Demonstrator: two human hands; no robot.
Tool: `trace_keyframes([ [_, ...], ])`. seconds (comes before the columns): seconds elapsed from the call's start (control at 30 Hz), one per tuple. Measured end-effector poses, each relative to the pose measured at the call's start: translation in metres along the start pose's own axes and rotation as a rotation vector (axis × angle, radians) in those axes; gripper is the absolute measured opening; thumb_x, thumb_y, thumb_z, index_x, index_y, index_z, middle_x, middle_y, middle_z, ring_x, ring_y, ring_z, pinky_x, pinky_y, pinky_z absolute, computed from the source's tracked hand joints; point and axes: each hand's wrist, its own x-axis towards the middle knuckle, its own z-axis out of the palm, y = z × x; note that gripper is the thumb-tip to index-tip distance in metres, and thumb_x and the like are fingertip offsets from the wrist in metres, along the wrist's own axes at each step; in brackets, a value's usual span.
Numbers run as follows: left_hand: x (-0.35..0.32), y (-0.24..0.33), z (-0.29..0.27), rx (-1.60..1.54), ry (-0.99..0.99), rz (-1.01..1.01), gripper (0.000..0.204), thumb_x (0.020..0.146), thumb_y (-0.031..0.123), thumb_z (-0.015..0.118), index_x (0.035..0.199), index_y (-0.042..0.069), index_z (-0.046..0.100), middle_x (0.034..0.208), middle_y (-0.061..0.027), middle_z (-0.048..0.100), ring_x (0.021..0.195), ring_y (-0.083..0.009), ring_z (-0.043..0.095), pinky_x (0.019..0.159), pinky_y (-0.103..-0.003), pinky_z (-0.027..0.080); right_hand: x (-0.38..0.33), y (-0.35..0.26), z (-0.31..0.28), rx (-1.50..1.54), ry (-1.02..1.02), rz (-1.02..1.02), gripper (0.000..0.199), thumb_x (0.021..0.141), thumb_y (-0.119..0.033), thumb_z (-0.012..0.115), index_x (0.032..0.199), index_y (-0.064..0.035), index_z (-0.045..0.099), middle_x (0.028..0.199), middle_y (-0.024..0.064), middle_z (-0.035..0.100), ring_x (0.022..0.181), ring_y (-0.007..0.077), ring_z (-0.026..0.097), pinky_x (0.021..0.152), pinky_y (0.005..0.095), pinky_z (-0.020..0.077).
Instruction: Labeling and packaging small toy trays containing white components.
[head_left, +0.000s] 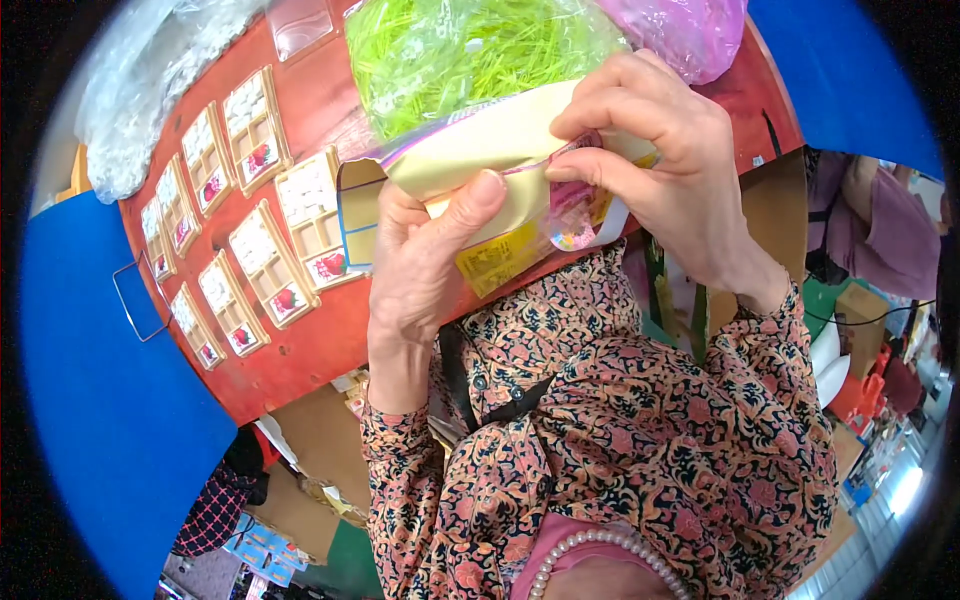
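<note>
My left hand grips the lower left edge of a cream and yellow paper packet, thumb pressed on its front. My right hand pinches the packet's right side, where a clear plastic flap with a pink round sticker folds over. Behind the packet sits a clear bag of bright green shredded strips, resting on the red table. My patterned floral sleeves fill the lower middle of the view.
Several small cardboard tray boxes with white pieces and red berry pictures lie in rows on the red table's left half. A pink plastic bag lies at the top right, and clear plastic wrap at the top left. Cardboard boxes stand under the table.
</note>
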Motion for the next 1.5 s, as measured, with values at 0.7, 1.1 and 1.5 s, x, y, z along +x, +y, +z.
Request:
trace_keyframes([
  [0.7,0.008,0.016,0.003,-0.035,0.033,0.012,0.023,0.084,0.011,0.059,0.105,0.001,0.058,0.096,-0.0078,0.064,0.084,-0.0147,0.062,0.077,-0.027,0.049,0.006,0.004,0.018,0.105,0.186,-0.117,0.014,0.064,0.007,0.069,0.076,0.0015,0.063,0.077,0.0095,0.064,0.070,0.0172,0.061,0.060,0.0250,0.0479],
  [1.1,0.017,0.013,-0.001,-0.132,0.110,-0.024,0.025,0.082,0.009,0.061,0.106,0.003,0.057,0.095,-0.0064,0.064,0.082,-0.0146,0.062,0.077,-0.027,0.049,0.014,0.021,0.019,-0.277,0.226,-0.553,0.020,0.062,-0.006,0.065,0.082,-0.0024,0.061,0.080,0.0050,0.058,0.077,0.0233,0.056,0.068,0.0330,0.0470],
  [1.5,0.016,0.019,-0.010,0.008,0.127,0.048,0.023,0.081,0.013,0.064,0.101,0.002,0.063,0.094,-0.0069,0.065,0.081,-0.0128,0.062,0.073,-0.025,0.049,0.018,0.025,0.016,-0.233,0.122,-0.546,0.032,0.056,0.000,0.067,0.087,-0.0063,0.069,0.075,0.0024,0.056,0.072,0.0196,0.054,0.063,0.0272,0.0454],
])
